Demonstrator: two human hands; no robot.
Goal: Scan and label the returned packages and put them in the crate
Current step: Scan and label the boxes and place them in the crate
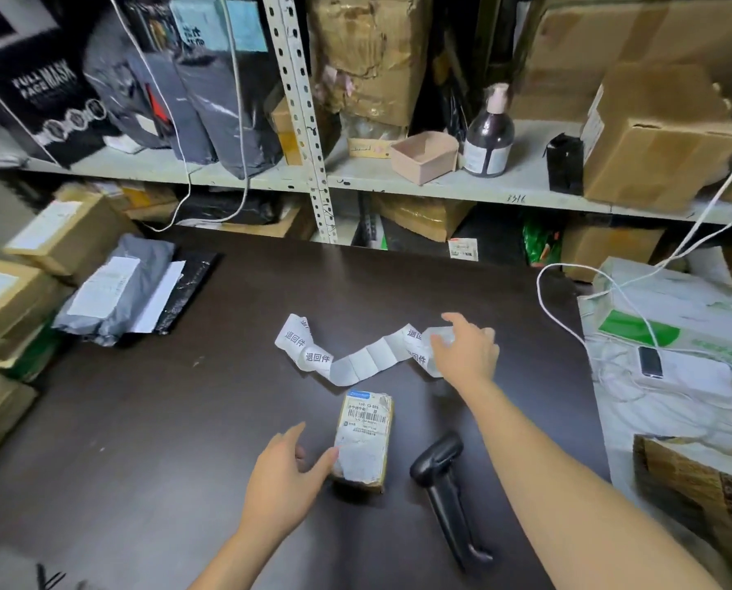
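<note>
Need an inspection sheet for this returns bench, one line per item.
Surface: dark table.
Job's things: small package lies flat, label up; label strip unrolled behind it; scanner lies right of the package; crate not seen.
Clutter: boxes and grey mailers piled left; white sacks right, a phone on them.
Grips: left hand open, thumb touching the package's near end; right hand open over the strip's right end.
Cables: white cable loops across the table edge toward the phone.
Surroundings: metal shelving with cartons, a pump bottle.
</note>
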